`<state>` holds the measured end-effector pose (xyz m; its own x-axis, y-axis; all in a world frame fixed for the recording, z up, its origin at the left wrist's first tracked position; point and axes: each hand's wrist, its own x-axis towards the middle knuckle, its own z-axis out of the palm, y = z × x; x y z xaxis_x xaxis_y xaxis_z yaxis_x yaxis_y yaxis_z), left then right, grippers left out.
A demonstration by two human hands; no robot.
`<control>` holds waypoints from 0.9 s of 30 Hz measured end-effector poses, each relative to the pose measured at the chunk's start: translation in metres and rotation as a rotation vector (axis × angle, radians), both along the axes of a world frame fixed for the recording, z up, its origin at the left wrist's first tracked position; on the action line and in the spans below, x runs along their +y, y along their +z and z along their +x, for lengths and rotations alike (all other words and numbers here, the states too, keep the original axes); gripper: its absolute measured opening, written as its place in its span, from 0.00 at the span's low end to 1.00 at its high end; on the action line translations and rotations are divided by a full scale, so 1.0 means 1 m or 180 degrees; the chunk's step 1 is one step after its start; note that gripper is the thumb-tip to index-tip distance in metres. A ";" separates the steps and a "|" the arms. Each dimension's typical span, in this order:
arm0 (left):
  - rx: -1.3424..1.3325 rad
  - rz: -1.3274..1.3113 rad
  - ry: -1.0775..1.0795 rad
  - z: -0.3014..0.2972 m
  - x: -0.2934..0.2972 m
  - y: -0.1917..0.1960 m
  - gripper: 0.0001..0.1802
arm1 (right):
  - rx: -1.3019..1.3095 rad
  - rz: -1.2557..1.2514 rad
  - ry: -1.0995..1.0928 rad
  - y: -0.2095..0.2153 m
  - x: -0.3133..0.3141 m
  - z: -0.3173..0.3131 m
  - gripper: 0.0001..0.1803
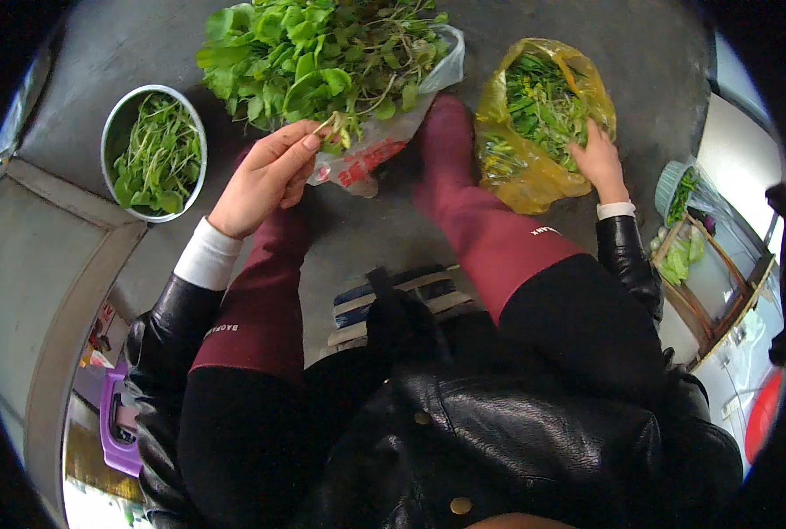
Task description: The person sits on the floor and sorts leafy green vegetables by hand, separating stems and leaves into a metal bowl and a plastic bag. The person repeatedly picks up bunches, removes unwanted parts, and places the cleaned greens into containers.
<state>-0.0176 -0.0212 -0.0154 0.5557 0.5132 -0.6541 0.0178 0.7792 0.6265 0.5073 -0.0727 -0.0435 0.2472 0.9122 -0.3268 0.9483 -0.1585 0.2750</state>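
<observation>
sprig (345, 136) looks light, bruisable; take by stem (326, 125). left hand (268, 176) pinches it; right hand (599, 165) at right edge of yellow bag (534, 195), can't tell grip.

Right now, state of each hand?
Left hand: closed, pinching a leafy sprig.
Right hand: fingers at greens in yellow bag; grip can't be told.

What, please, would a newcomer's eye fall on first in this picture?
Probably the large heap of bright green leafy plants at the top, left of centre, before which the left hand pinches a pale green sprig. Right of the heap, the right hand has its fingers among leafy greens in a translucent yellow plastic bag. The tall maroon boots also stand out, one each side of the middle.
</observation>
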 end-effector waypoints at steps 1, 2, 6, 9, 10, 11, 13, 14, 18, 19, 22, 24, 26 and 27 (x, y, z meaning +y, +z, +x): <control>0.0074 0.0078 0.0014 0.003 -0.001 0.002 0.18 | 0.0169 0.0132 0.0017 0.000 0.000 0.003 0.19; 0.0111 0.0134 -0.0159 0.003 0.004 0.011 0.20 | 0.0403 0.0252 0.0035 0.012 0.013 -0.024 0.19; -0.0216 0.0096 -0.0230 0.009 0.007 0.010 0.22 | 0.3490 -0.0029 -0.0449 0.029 0.049 -0.122 0.10; -0.0315 0.0472 -0.0415 0.012 0.002 0.008 0.22 | 0.5000 -0.2028 -0.1057 0.027 0.071 -0.199 0.21; -0.0277 0.0454 -0.0505 0.013 0.003 0.009 0.23 | 0.5481 -0.2509 -0.1801 0.034 0.076 -0.220 0.24; -0.0336 0.0409 -0.0526 0.015 0.003 0.009 0.23 | 0.5675 -0.2594 -0.2156 0.036 0.078 -0.235 0.21; -0.0486 0.0337 -0.0589 0.022 0.006 0.010 0.23 | 0.6469 -0.2746 -0.1847 0.017 0.081 -0.241 0.19; -0.0539 0.0065 -0.0420 0.019 0.004 0.009 0.23 | 0.6489 -0.2650 -0.1972 0.014 0.080 -0.245 0.18; -0.0136 0.0543 -0.0574 0.013 0.003 0.003 0.22 | 0.6317 -0.2555 -0.2502 0.023 0.076 -0.258 0.15; -0.0153 0.0573 -0.0601 0.011 0.001 0.003 0.22 | 0.6214 -0.2606 -0.2635 0.029 0.075 -0.261 0.15; -0.0191 0.0758 -0.0722 0.016 0.004 0.003 0.22 | 0.6422 -0.2590 -0.2620 0.018 0.071 -0.260 0.11; -0.0019 0.0950 -0.0780 0.012 0.001 0.000 0.21 | 0.6462 -0.2450 -0.2526 0.011 0.071 -0.262 0.09; -0.0027 0.0401 -0.0409 0.009 0.001 -0.001 0.21 | 0.6484 -0.2134 -0.2284 0.010 0.070 -0.260 0.08; -0.0035 0.0127 -0.0221 0.008 0.002 -0.002 0.21 | 0.6487 -0.1975 -0.2163 0.010 0.071 -0.259 0.08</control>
<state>-0.0098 -0.0195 -0.0173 0.5979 0.4987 -0.6276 0.0639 0.7508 0.6574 0.2482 -0.0022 -0.0340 -0.5557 0.5771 -0.5985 -0.2057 -0.7929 -0.5736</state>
